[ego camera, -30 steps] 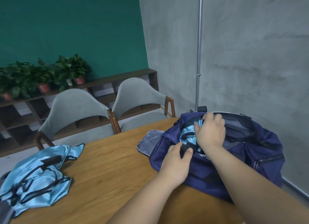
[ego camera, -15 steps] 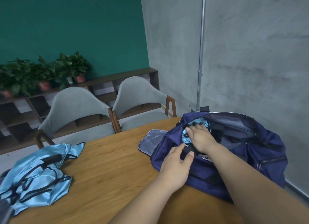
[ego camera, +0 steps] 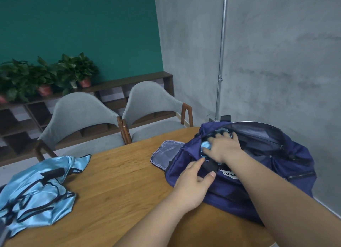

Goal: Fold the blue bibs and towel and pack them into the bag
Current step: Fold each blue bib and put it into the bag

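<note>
Blue bib [ego camera: 206,145] under right hand [ego camera: 225,150], inside bag [ego camera: 287,165]

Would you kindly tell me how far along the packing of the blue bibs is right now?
Done: one light-blue piece sits inside the open navy bag. In hand: the right hand presses that piece deeper while the left hand steadies the bag's front. Left: a crumpled heap of blue bibs lies unfolded on the table. No towel can be told apart.
</note>
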{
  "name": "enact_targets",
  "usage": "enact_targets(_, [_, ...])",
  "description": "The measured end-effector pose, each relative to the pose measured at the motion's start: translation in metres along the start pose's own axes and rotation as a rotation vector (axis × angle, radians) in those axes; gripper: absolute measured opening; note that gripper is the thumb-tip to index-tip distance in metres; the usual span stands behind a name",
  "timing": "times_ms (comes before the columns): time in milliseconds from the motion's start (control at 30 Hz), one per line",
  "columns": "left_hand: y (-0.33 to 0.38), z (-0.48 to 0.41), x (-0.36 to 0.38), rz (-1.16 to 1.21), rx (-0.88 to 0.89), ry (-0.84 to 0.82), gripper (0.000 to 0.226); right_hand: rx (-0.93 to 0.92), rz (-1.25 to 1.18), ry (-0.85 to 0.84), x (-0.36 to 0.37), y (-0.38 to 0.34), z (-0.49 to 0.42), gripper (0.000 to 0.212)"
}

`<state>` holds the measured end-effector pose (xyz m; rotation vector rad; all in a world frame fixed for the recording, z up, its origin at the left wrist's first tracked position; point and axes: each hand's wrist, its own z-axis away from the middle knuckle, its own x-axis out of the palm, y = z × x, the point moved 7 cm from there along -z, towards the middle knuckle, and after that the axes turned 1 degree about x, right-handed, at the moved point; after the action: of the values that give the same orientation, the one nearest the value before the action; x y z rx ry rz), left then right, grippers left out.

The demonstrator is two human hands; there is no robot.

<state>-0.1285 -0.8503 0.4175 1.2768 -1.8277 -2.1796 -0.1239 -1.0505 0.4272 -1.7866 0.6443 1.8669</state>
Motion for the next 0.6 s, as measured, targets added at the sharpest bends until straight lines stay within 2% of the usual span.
enact_targets(133, [-0.006,0.001,-0.007,-0.043,0.0,-0.047,0.067,-0.043,-0.032,-0.115,0.047,0.003,0.006,0.069])
enact_targets(233, [-0.007,0.003,-0.011,-0.061,-0.009,-0.071,0.069,-0.007,-0.146,-0.16,0.039,0.009,0.004,0.07])
enact_targets(333, [-0.007,0.006,-0.014,-0.063,-0.01,-0.088,0.072,0.01,-0.106,-0.198,0.02,0.008,0.006,0.075])
enact_targets(500, [-0.011,0.01,-0.029,-0.012,-0.01,-0.1,0.091,0.003,-0.053,-0.119,-0.018,-0.008,0.018,0.065])
enact_targets(600, [-0.014,0.013,-0.046,-0.041,-0.024,-0.064,0.089,0.015,-0.023,-0.081,-0.043,-0.02,0.029,0.054])
